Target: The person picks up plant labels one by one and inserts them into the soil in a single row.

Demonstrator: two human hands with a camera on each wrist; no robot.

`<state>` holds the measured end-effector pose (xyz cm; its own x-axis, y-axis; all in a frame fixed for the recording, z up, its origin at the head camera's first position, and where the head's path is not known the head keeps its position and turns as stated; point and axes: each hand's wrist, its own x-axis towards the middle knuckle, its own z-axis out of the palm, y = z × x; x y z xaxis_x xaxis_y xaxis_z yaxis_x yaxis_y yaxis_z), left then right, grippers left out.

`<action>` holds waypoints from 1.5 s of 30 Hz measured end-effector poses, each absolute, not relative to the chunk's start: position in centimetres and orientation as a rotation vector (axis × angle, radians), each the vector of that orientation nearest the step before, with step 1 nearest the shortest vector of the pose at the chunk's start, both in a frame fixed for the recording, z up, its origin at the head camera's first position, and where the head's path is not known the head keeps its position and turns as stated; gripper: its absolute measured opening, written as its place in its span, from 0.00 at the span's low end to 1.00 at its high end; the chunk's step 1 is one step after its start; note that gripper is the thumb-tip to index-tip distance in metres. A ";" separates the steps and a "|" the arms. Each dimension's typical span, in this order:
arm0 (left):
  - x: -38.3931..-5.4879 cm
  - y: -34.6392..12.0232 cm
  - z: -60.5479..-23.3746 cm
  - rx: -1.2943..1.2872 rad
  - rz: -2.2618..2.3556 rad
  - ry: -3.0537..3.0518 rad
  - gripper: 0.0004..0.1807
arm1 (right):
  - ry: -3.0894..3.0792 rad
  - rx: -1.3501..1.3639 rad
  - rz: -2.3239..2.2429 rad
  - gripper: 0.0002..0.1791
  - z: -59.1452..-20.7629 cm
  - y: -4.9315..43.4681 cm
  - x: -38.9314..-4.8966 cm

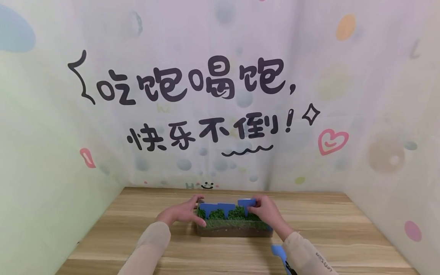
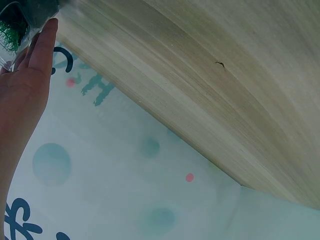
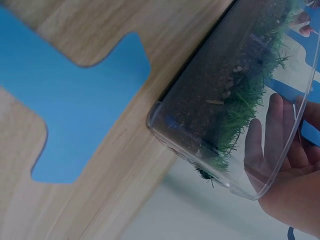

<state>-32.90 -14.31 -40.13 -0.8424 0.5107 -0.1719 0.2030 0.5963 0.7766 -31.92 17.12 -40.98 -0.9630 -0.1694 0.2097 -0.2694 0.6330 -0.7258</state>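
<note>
A clear rectangular planter box [image 1: 233, 232] stands on the table, filled with dark soil [image 3: 215, 75] and green grass-like plants [image 1: 217, 214]. My left hand [image 1: 182, 212] grips the box's left end, thumb at the front and fingers toward the back. At the right part of the box, my right hand [image 1: 269, 213] pinches a blue T-shaped plant label [image 1: 245, 203] by its right edge; the label's stem reaches down among the greenery. To its left, two more blue labels, one on the left [image 1: 207, 208] and one near the middle [image 1: 226, 208], stand upright in the plants.
Another blue T-shaped label [image 1: 279, 251] lies on the wooden table [image 1: 206, 256] in front of the box, partly covered by the right sleeve [image 1: 306, 252]. A printed cloth backdrop [image 1: 206, 168] rises behind the table's far edge.
</note>
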 end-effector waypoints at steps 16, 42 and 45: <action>-33.0 -14.3 -40.2 0.575 1.122 2.441 0.54 | -2.746 0.358 1.101 0.04 -41.7 16.5 -32.1; -33.0 -14.3 -40.1 0.571 1.122 2.428 0.54 | -2.786 0.381 0.932 0.08 -42.1 16.3 -32.1; -32.9 -14.3 -40.0 0.574 1.123 2.432 0.54 | -2.799 0.365 0.922 0.09 -42.0 16.2 -32.1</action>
